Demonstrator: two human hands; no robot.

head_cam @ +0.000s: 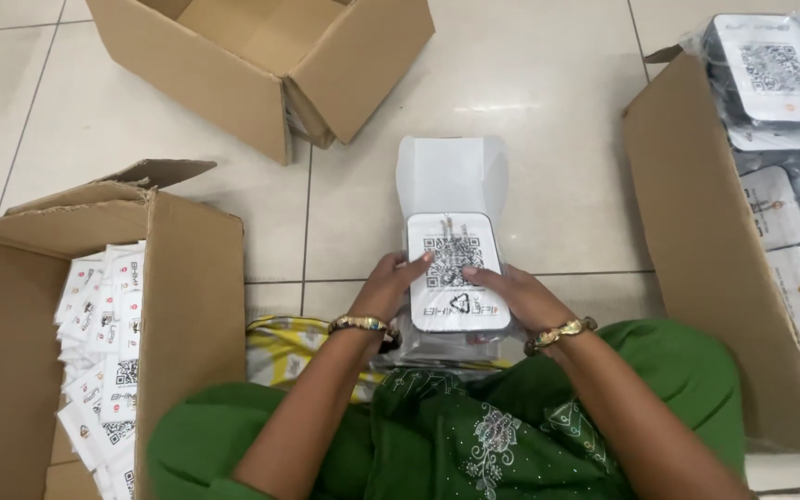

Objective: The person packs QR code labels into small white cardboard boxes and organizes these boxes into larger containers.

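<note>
On the tiled floor [530, 157], right in front of the lap, a white box [456, 268] with a square code pattern on its lid is held from both sides. It's gripped at its left edge by the left hand [383, 287] and at its right edge by the right hand [518, 294], fingers curled onto the lid. An open white flap [451, 174] is stuck up behind it. A gold bangle [360, 324] is worn on each wrist. A carton [187, 278] stuffed with white packets [108, 352] is parked to the left, another carton [696, 241] of bagged white boxes [770, 69] to the right, and an open brown carton [270, 65] is sat further back.
</note>
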